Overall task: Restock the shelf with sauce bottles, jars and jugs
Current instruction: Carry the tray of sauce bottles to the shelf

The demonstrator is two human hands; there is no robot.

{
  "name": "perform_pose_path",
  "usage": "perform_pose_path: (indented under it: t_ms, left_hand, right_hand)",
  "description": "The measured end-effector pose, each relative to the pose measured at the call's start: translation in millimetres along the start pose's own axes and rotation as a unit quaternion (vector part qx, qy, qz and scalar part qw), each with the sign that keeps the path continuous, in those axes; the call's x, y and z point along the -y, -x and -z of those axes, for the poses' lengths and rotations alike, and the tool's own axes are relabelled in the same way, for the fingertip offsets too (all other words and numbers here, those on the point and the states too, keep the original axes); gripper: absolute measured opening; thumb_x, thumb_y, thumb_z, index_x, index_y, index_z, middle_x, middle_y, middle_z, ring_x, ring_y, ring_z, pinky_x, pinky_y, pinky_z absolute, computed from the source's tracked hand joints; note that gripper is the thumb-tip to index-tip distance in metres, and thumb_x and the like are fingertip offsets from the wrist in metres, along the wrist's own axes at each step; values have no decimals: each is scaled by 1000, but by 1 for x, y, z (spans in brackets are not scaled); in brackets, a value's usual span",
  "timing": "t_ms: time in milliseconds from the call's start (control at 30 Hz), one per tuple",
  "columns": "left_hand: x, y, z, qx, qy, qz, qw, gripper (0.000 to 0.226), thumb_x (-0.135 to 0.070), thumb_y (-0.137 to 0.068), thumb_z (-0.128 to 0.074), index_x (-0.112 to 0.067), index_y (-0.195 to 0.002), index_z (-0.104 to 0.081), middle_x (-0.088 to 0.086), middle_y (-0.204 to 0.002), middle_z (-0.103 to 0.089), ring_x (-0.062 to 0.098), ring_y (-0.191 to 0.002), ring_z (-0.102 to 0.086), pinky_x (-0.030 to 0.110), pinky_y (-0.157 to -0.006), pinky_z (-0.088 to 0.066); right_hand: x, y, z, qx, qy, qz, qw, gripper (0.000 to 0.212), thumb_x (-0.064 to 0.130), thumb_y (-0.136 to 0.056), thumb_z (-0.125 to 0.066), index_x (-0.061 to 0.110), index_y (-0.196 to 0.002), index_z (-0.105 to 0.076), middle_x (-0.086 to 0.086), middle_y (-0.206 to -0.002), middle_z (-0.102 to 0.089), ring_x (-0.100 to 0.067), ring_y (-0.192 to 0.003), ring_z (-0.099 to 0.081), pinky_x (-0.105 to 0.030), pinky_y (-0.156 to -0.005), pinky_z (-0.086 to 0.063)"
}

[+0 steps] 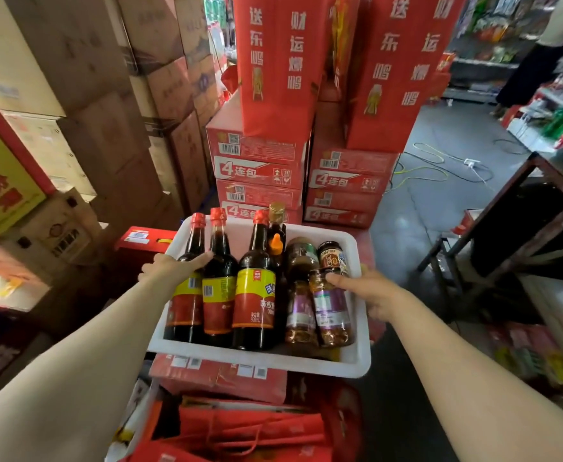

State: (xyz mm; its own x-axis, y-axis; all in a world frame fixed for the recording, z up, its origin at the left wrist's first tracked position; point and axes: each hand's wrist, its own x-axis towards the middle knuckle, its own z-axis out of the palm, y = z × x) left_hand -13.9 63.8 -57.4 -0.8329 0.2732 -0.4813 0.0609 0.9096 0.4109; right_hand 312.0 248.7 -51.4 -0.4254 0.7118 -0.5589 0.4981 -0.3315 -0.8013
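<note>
Both forearms enter from the bottom edge, cut off above the elbow. Nearest, below the hands: red paper gift bags [240, 431] and flat red cartons [220, 375], partly covered by the tray.

White tray [260, 361] sits between the hands. Left hand [170, 266] curls over the tray's left rim, thumb lying against the leftmost bottle; fingers below the rim hidden. Right hand [370, 293] at the right rim, thumb resting on the cap of the nearer amber jar [332, 311]; its fingers are out of sight behind the tray wall, grasp on the rim not confirmable.

Tray contents: three dark sauce bottles [220, 288] with red caps upright on the left-hand side; a gold-capped bottle [276, 221] and an orange nozzle [276, 243] behind them, bodies mostly hidden; toward the right hand, jars [302, 261], labels too blurred to read.

Beyond the hands: stacked red boxes [260, 168]. Left of the left hand: brown cartons [113, 95]. Right of the right hand: dark metal-framed stand [523, 228], grey floor [440, 181] with cable and power strip, far shelves, a standing person cut off at the top corner
</note>
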Motion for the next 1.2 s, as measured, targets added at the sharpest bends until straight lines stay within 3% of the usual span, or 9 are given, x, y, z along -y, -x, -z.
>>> perform_pose_path:
  t_ms: [100,267,400,567,667,733,833,1033,1200]
  left_hand:
    - [2,4,0,0,9,29,1000,137,-93,-45,-64,-9,-148,-29,20,-142,-37,38,-128,-39,52,-101,-45]
    - [21,11,3,-2,49,47,998,145,-97,-32,-62,-15,-147,-28,19,-135,-44,38,-121,-45,51,-96,-49]
    - [43,19,3,45,112,34,992,151,-91,-32,-69,-23,-155,-14,15,-155,-29,41,-140,-30,60,-105,-40]
    - [85,65,4,59,162,76,982,126,-67,-65,-78,-6,-154,-14,17,-154,-30,39,-138,-35,52,-107,-37]
    - [93,75,10,51,195,77,976,117,-62,-71,-77,-2,-153,-19,16,-154,-32,37,-138,-36,47,-105,-37]
    - [87,67,12,47,215,65,973,121,-71,-62,-77,-3,-150,-28,16,-148,-40,37,-133,-42,48,-101,-41]
    - [80,55,9,44,251,78,964,152,-85,-30,-76,-5,-149,-28,16,-139,-46,37,-123,-49,48,-96,-47]
    - [93,14,-11,75,272,73,957,160,-87,-11,-72,-3,-144,-40,17,-140,-51,37,-126,-52,46,-102,-46]
    - [104,55,3,41,285,108,951,119,-71,-64,-76,0,-147,-30,17,-148,-40,39,-131,-44,41,-87,-40]
  right_hand:
    - [-3,-3,-7,-35,-38,6,999,113,55,-26,-101,24,-124,-54,-6,-110,-73,-27,-99,-71,-48,-88,-57]
    - [0,8,-18,-21,-60,-1,998,57,36,-60,-93,23,-103,-57,-10,-105,-73,-27,-94,-69,-39,-74,-54]
    - [-2,5,-12,7,-54,-6,998,93,44,-32,-101,22,-113,-61,-12,-105,-75,-34,-101,-70,-54,-99,-51]
    - [-1,17,-20,56,-36,16,998,62,26,-65,-89,22,-119,-59,-12,-107,-69,-30,-96,-65,-40,-73,-50]
    - [0,19,-26,67,-34,28,997,77,37,-56,-96,23,-124,-62,-13,-108,-74,-32,-100,-68,-45,-82,-54]
    - [4,19,-27,55,-38,33,997,78,47,-47,-98,25,-115,-67,-10,-100,-77,-31,-97,-71,-48,-90,-55]
    - [10,20,-27,49,-39,19,998,61,43,-55,-89,24,-110,-68,-9,-91,-78,-30,-92,-70,-39,-79,-54]
    - [8,15,-28,31,-26,-4,999,83,46,-39,-99,23,-114,-70,-13,-101,-77,-36,-99,-72,-54,-96,-54]
    - [5,27,-39,15,16,-4,1000,100,58,-31,-100,22,-118,-66,-12,-107,-75,-35,-106,-67,-55,-103,-48]
